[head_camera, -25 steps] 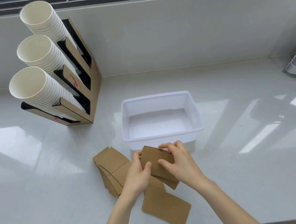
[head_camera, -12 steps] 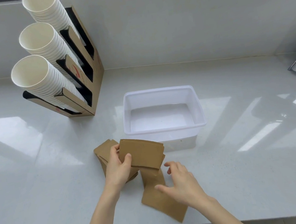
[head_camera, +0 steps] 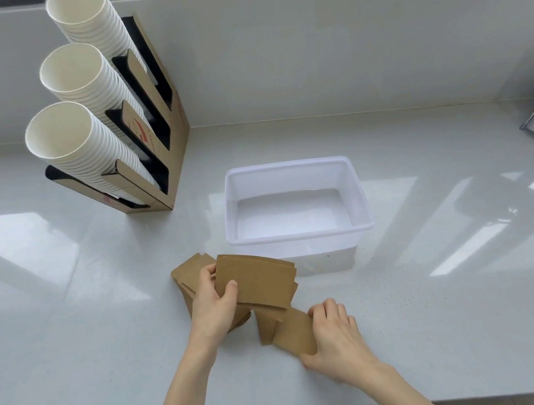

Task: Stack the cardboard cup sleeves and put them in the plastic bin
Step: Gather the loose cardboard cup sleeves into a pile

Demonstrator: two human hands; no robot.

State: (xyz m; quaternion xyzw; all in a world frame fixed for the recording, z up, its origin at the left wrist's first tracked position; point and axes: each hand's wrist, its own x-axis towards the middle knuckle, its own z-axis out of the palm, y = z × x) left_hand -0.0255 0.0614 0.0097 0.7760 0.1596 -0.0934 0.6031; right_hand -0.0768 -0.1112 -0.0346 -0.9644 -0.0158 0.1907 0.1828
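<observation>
Since the earlier frame, right hand (head_camera: pixel 336 337) has dropped to pinch a loose flat brown cardboard sleeve (head_camera: pixel 293 332) off the white counter (head_camera: pixel 448 314); left hand (head_camera: pixel 212 302) grips the gathered sleeve stack (head_camera: pixel 256 282), kept aligned, just short of the empty translucent plastic bin (head_camera: pixel 361 202).

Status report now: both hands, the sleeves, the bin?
Left hand holds sleeve stack. Right hand grips loose sleeve on counter. Plastic bin empty, path clear.

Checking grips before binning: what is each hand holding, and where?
Left hand pinches the sleeve stack by its left end. Right hand grips a loose sleeve on the counter at its right end.
</observation>
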